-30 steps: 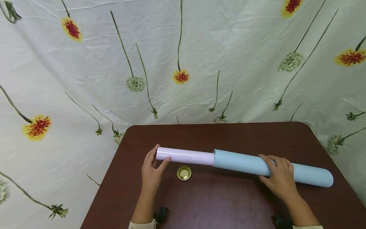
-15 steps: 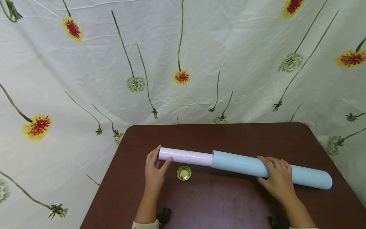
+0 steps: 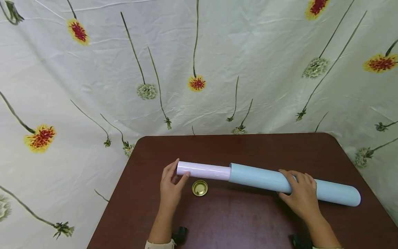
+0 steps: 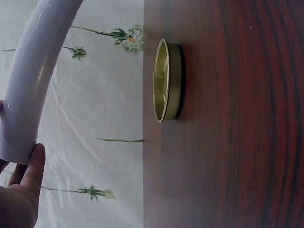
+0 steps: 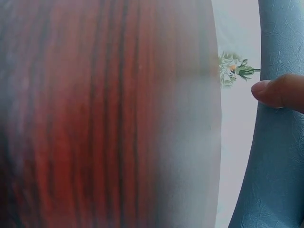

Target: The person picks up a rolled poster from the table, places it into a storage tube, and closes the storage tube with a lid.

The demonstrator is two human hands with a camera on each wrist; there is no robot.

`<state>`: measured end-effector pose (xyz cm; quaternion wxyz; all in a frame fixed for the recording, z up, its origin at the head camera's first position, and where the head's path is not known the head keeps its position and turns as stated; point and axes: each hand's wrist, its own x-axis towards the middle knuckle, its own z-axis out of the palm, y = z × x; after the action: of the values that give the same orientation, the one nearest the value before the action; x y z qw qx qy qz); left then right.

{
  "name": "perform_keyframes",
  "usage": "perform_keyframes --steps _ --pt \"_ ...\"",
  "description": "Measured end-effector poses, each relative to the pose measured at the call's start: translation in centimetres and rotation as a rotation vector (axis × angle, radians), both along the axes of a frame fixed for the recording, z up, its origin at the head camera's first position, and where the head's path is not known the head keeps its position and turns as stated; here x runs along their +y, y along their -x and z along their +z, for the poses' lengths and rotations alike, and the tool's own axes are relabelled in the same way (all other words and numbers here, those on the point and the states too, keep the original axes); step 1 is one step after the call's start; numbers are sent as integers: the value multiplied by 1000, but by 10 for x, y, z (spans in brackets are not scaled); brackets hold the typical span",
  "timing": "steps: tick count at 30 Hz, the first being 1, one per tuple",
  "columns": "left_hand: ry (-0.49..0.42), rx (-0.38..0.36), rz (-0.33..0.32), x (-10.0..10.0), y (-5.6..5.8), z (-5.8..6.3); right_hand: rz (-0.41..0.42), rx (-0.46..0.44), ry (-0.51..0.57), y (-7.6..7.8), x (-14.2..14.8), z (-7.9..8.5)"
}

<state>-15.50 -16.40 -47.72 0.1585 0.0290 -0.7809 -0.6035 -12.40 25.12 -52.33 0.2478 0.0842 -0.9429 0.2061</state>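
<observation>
A pale lilac roll [image 3: 203, 171], glossy on its surface, reaches partway into the open left end of a light blue tube [image 3: 258, 176]. My left hand [image 3: 171, 186] pinches the lilac roll at its outer end, thumb on the near side and fingers behind. Farther right, my right hand [image 3: 301, 193] grips the blue tube round its middle from above. The tube lies aslant, its rounded right end nearer me. In the right wrist view the thumb [image 5: 280, 91] presses on the blue tube's textured side. How deep the roll sits inside is hidden.
A round gold lid [image 3: 200, 188] lies with its hollow side up on the dark brown table [image 3: 236, 221], just below the lilac roll. Behind the table hangs a white cloth [image 3: 217, 52] printed with flowers.
My left hand has moved right with the lilac roll, so less of the roll shows outside the blue tube. The blue tube and my right hand have shifted slightly left.
</observation>
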Motion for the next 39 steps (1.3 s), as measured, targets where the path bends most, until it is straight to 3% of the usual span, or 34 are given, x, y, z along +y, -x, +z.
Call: perform_keyframes --steps 3,10,26,29,36,39 --pt "1 8 -6 -1 4 -9 -2 -3 2 0 0 1" --pt "6 49 -22 1 2 -9 -7 -8 7 -1 -2 2" --pt "43 17 -40 6 0 -12 6 -12 -2 -2 -10 4" --pt "47 -8 -44 8 -2 -8 8 -16 -4 -2 -12 4" --pt "35 -4 -79 15 -15 18 12 -6 -1 -1 -14 2" --pt "24 2 -87 17 -17 20 11 -2 -2 -2 -15 2"
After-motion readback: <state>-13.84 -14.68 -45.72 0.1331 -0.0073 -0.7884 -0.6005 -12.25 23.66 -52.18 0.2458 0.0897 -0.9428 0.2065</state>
